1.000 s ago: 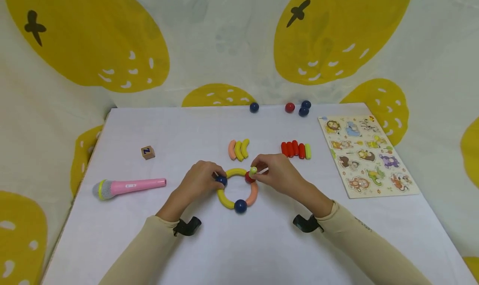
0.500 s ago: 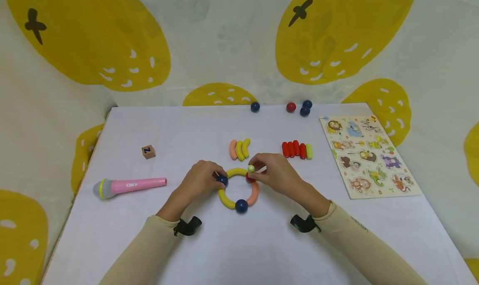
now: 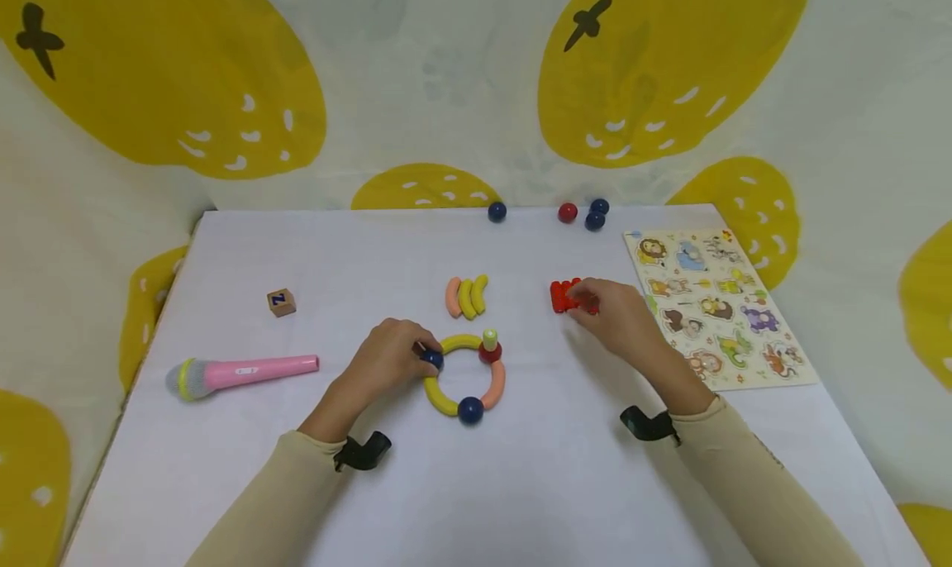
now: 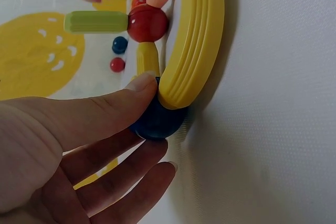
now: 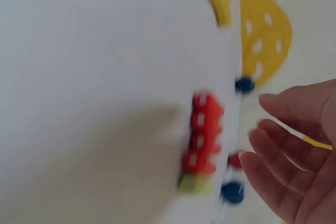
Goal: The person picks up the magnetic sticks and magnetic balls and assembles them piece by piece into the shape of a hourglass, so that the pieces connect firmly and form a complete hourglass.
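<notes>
A ring of curved rods and balls lies mid-table. My left hand (image 3: 387,356) pinches its left blue ball (image 3: 433,359) between thumb and fingers; a yellow curved rod (image 4: 197,40) joins that ball in the left wrist view. The ring also has a front blue ball (image 3: 471,411), a salmon curved rod (image 3: 497,385) and a red ball (image 3: 490,352). On the red ball a light green rod (image 3: 489,337) stands upright. My right hand (image 3: 617,315), fingers loosely bent and holding nothing, hovers over the row of red rods (image 5: 203,129), with another green rod (image 5: 195,183) at its end.
Loose salmon and yellow curved rods (image 3: 466,297) lie behind the ring. Blue balls (image 3: 497,212) and a red ball (image 3: 568,213) rest along the back edge. To the left are a pink microphone (image 3: 256,372) and a letter block (image 3: 281,302); an animal puzzle board (image 3: 706,302) lies right.
My right hand has let go of the green rod, leaving it upright on the red ball, and has moved right to the red rods. The left hand keeps its pinch on the blue ball.
</notes>
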Demonstrator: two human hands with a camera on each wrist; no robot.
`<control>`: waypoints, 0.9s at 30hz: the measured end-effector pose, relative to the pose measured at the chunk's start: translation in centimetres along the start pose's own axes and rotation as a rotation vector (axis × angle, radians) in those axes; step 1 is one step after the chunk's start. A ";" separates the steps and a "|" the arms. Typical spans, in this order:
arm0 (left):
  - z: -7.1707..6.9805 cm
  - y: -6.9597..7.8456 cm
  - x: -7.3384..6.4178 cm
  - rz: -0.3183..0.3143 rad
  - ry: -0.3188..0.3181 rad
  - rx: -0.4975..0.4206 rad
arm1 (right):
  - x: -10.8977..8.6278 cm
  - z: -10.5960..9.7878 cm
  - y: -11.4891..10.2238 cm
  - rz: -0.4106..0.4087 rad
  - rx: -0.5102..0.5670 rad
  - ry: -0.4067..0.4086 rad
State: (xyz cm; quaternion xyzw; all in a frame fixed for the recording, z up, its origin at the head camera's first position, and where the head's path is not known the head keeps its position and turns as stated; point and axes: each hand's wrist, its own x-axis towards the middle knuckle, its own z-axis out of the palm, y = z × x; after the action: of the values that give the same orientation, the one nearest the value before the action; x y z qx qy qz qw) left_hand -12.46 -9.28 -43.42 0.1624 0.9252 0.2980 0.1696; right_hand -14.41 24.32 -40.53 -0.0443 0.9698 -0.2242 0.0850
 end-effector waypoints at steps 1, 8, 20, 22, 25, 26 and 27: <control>-0.1 -0.1 -0.1 0.000 0.000 0.003 | 0.3 -0.3 0.9 0.034 -0.006 0.006; -0.2 -0.6 -0.4 -0.014 -0.012 0.002 | 2.4 -0.7 5.3 0.211 0.002 -0.047; 0.0 0.1 -1.1 -0.060 -0.032 0.038 | 3.3 0.1 5.9 0.300 -0.014 -0.147; 0.1 0.4 -1.4 -0.064 -0.033 0.047 | 3.2 0.0 5.7 0.315 -0.027 -0.143; 0.4 0.7 -1.7 -0.064 -0.024 0.062 | 3.0 0.0 5.8 0.335 -0.027 -0.128; 0.5 0.8 -1.8 -0.065 -0.020 0.065 | 2.9 0.0 5.8 0.340 -0.023 -0.120; 0.6 0.9 -1.9 -0.063 -0.015 0.068 | 2.8 0.0 5.9 0.342 -0.014 -0.110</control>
State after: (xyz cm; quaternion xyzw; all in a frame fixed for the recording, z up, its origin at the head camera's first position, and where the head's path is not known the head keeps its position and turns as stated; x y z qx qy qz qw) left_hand -10.39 -9.05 -42.93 0.1411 0.9382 0.2595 0.1802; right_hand -17.47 29.22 -43.58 0.1087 0.9587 -0.1969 0.1743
